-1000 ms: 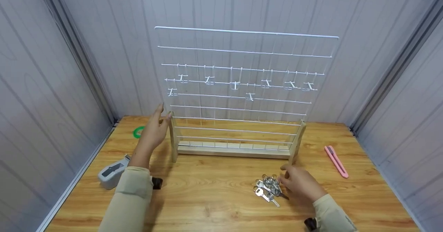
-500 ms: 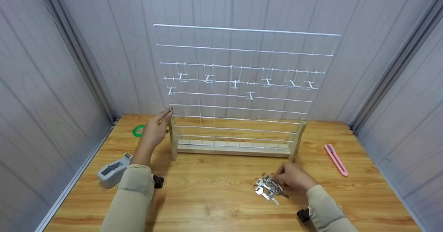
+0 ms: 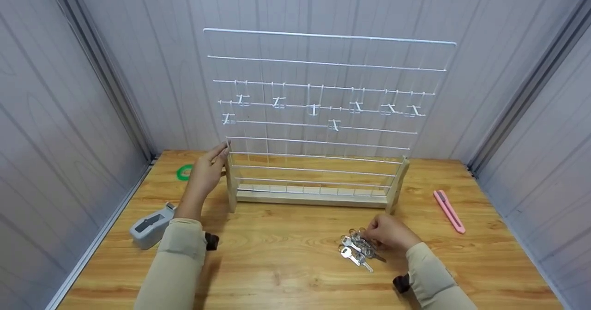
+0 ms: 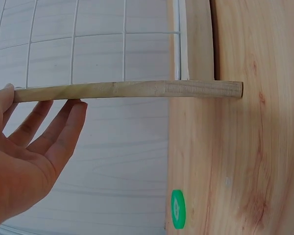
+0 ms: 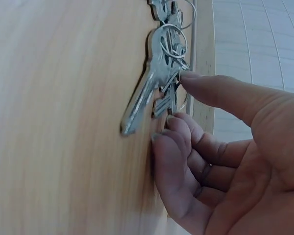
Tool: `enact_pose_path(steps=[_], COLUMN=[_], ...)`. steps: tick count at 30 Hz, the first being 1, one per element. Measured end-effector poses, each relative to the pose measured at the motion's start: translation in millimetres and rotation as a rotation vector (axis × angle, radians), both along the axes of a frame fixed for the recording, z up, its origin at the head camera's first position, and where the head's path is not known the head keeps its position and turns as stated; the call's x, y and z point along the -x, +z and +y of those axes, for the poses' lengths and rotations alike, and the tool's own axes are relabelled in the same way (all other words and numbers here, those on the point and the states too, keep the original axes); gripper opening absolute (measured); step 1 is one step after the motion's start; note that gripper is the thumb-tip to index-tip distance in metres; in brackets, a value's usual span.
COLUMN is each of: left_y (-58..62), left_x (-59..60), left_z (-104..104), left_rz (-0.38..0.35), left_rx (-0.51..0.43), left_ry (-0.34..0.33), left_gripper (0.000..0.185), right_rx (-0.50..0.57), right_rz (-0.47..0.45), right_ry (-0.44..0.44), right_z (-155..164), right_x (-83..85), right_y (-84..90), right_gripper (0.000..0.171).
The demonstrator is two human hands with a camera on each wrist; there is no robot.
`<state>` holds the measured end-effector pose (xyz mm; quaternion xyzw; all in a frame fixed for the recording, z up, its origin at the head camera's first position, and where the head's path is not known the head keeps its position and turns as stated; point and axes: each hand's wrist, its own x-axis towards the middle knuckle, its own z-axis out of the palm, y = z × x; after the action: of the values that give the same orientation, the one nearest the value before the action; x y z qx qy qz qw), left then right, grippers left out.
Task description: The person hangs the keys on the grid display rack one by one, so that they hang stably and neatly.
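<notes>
A white wire grid (image 3: 323,65) with several small hooks (image 3: 314,110) stands upright in a wooden stand. My left hand (image 3: 210,167) is at the stand's left post (image 3: 229,180). Its straight fingers (image 4: 63,129) touch the top of that post (image 4: 127,90). A bunch of silver keys (image 3: 355,250) lies on the wooden table (image 3: 286,264) in front of the stand. My right hand (image 3: 383,236) is at the right side of the bunch. Its thumb (image 5: 220,93) presses on the keys (image 5: 157,83), and the curled fingers (image 5: 179,142) meet them from below.
A green tape roll (image 3: 184,172) lies behind the left hand, also seen in the left wrist view (image 4: 178,209). A grey tape dispenser (image 3: 150,227) sits at the table's left edge. A pink utility knife (image 3: 449,210) lies at the right. Grey panel walls close in three sides.
The left hand has come up against the top of the post. The right hand's fingers have curled in onto the keys.
</notes>
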<state>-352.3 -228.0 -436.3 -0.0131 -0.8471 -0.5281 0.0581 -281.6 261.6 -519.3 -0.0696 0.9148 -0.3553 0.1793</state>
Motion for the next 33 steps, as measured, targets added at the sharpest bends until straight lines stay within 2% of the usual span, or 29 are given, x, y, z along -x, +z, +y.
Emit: enact_pose_path(steps=[8, 18, 23, 27, 33], left_y=[-1.7, -3.7, -4.6, -5.5, -6.2], left_x=[1.3, 2.0, 2.4, 2.5, 0.7], left_z=[0, 0, 0, 0, 1], left_rz=[0.007, 0.033, 0.047, 0.051, 0.047], left_rx=[-0.008, -0.014, -0.02, -0.04, -0.026], left_ry=[0.008, 0.009, 0.011, 0.008, 0.01], left_gripper=[0.051, 0.055, 0.054, 0.053, 0.053], right_rx=[-0.012, 0.091, 0.066, 0.003, -0.132], right_rz=[0.004, -0.003, 0.068, 0.149, 0.298], right_ry=[-0.028, 0.003, -0.023, -0.044, -0.078], right_z=[-2, 2, 1, -4, -22], right_x=[1.2, -1.3, -5.8, -11.6, -19.5], right_y=[-1.8, -5.4, -4.3, -2.7, 6.1], right_gripper=[0.049, 0.048, 0.033, 0.021, 0.019])
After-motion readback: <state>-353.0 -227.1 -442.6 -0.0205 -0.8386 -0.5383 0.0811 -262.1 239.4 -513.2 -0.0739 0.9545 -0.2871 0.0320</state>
